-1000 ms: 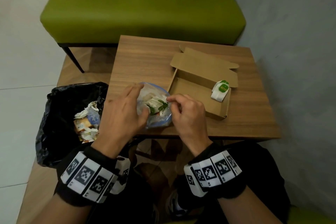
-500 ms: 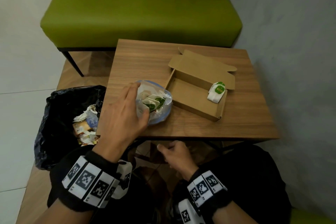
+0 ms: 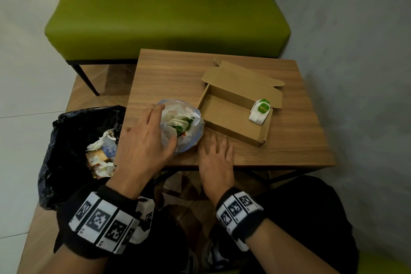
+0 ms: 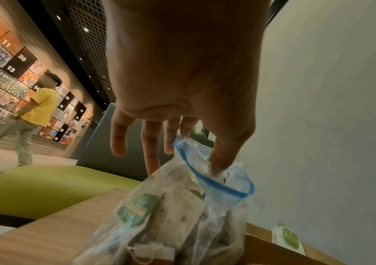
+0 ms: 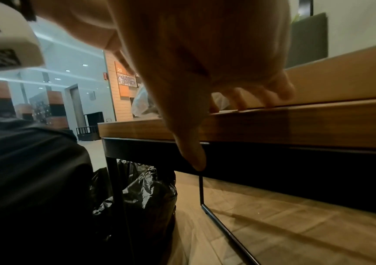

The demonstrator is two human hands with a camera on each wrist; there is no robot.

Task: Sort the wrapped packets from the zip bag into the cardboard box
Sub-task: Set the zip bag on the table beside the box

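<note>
A clear zip bag point(image 3: 186, 128) with a blue rim stands open on the wooden table point(image 3: 173, 78), with several white-and-green wrapped packets inside. My left hand point(image 3: 163, 125) holds its left side; in the left wrist view the thumb point(image 4: 216, 161) is hooked inside the rim of the zip bag point(image 4: 182, 215) and the fingers are outside. My right hand point(image 3: 216, 151) lies flat and empty on the table's front edge, just right of the bag. The open cardboard box point(image 3: 224, 115) holds one wrapped packet point(image 3: 260, 111) at its right end.
A black trash bag point(image 3: 66, 140) full of crumpled wrappers stands on the floor left of the table. A green bench point(image 3: 166, 13) is behind the table and a grey wall to the right. A person in a yellow shirt point(image 4: 39, 105) stands far off.
My right hand left the bag's mouth, dropped below the table edge, then came back up to lie flat on the table's front. My left hand stayed on the bag.
</note>
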